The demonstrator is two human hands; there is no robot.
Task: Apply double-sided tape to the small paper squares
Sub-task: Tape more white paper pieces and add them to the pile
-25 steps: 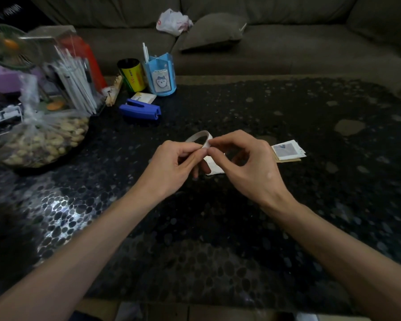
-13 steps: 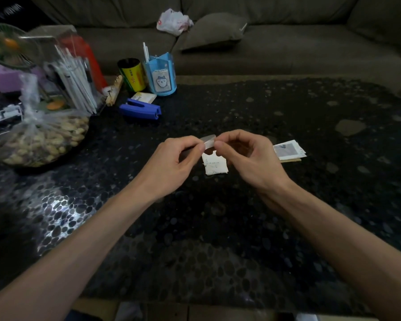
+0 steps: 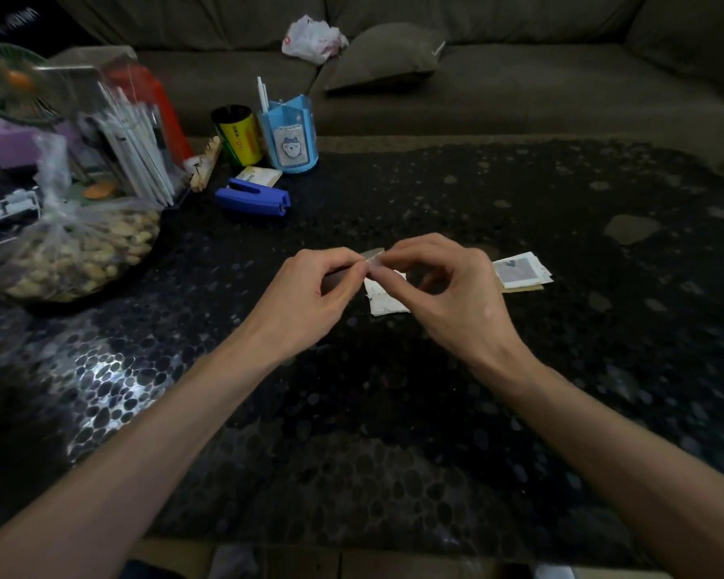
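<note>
The dim light and the fingers hide much of the work: only a short pale end of the tape strip (image 3: 373, 255) shows where the two hands meet, and how far it runs into either palm cannot be told. The left hand (image 3: 310, 294) pinches it between curled thumb and forefinger, and the right hand (image 3: 448, 294) pinches the other end the same way, its remaining fingers bent loosely above the table (image 3: 393, 432). Directly beneath them lies one paper square (image 3: 387, 302), its upper right part covered by the right hand's fingers; whether the tape touches it is unclear. Just right of that hand sits a small stack of paper squares (image 3: 519, 271), partly behind the knuckles. Farther back on the left are a blue stapler (image 3: 253, 198), a blue pen holder (image 3: 289, 140), a yellow can (image 3: 237, 133) and a bag of nuts (image 3: 72, 252) — all well apart from the hands.
</note>
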